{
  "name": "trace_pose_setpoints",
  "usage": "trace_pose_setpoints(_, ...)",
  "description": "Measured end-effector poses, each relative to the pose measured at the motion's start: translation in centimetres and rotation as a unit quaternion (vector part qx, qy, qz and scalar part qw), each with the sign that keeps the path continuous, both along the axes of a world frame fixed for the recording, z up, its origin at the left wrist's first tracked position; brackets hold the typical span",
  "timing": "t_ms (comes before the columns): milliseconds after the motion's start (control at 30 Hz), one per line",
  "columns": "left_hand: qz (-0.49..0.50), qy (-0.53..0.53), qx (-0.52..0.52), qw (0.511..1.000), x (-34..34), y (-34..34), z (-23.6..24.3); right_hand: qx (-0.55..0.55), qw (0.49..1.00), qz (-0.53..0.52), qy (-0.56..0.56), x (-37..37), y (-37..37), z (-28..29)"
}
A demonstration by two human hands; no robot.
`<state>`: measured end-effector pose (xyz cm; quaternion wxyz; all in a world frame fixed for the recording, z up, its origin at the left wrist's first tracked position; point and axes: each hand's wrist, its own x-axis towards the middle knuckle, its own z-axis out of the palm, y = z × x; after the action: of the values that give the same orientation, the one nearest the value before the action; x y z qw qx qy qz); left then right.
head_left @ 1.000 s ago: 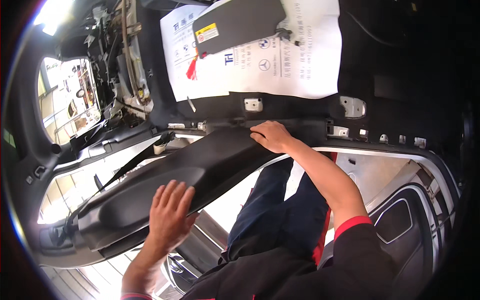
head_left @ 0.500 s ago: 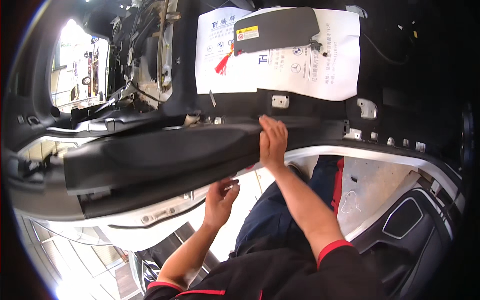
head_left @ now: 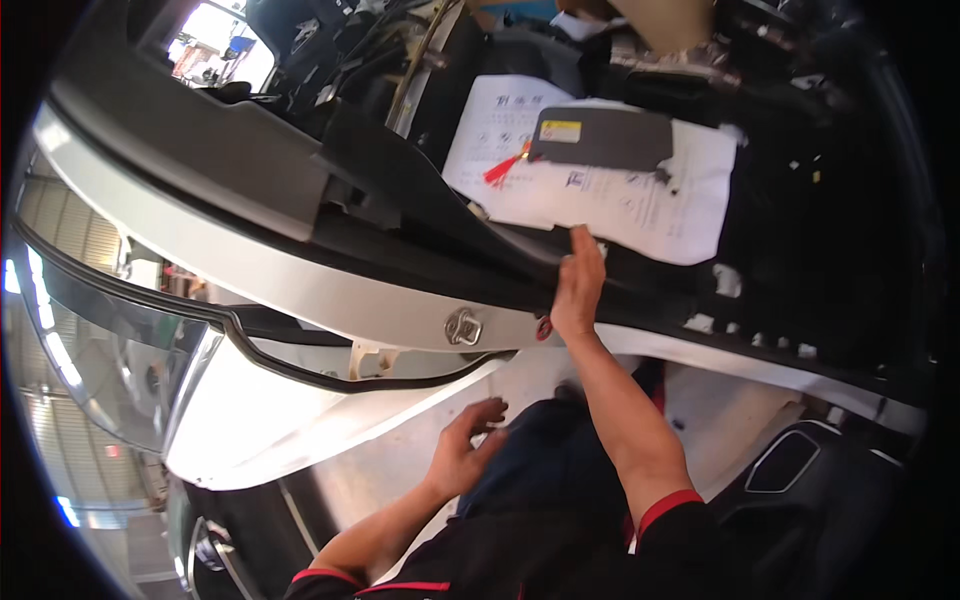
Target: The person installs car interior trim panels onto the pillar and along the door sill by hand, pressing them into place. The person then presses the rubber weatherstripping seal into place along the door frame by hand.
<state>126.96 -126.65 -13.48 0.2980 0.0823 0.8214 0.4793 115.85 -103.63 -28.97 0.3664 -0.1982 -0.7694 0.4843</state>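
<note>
From my end I make out the right hand [head_left: 581, 285] laid against the end of the black trim [head_left: 440, 240], fingers pointing up and nearly straight; I cannot tell whether it grips or only rests. The trim runs along the inner edge of the pale frame [head_left: 290, 295], slanting to the upper left. The left hand [head_left: 470, 445] hangs in the air over the floor [head_left: 365, 475], fingers loosely bent and the thumb apart, grasping nothing I can see.

For writing, I have the white sheet [head_left: 500, 200] beyond the trim: dark print and a few emblems, too soft to read. On it lies a dark grey visor [head_left: 605, 140] with a label [head_left: 560, 131], yellow above and pale below; a red tassel [head_left: 507, 168] hangs at its near corner. The sheet's near edge comes close to the right fingertips.

The frame's edge passes just below the right hand, with a metal striker [head_left: 463, 327] to its left. Between the white door [head_left: 260, 410] and the trousers [head_left: 550, 440] I get open floor, with room around the left hand.
</note>
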Motion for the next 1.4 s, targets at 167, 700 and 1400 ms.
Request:
trace_pose_setpoints(167,-0.030,0.018,0.012,0.999,2.5,-2.9,1.3,0.041,0.990,0.122,0.059,-2.3,-0.6,8.9)
trace_pose_setpoints(700,-0.025,0.032,0.076,0.996,1.9,-6.6,0.7,0.051,0.962,0.121,0.241,-8.5,-4.9,27.7)
trace_pose_setpoints(1400,-0.066,-0.072,-0.117,0.988,7.0,-0.1,-4.8,-0.076,0.991,-0.108,-0.012,4.5,7.6,-8.4)
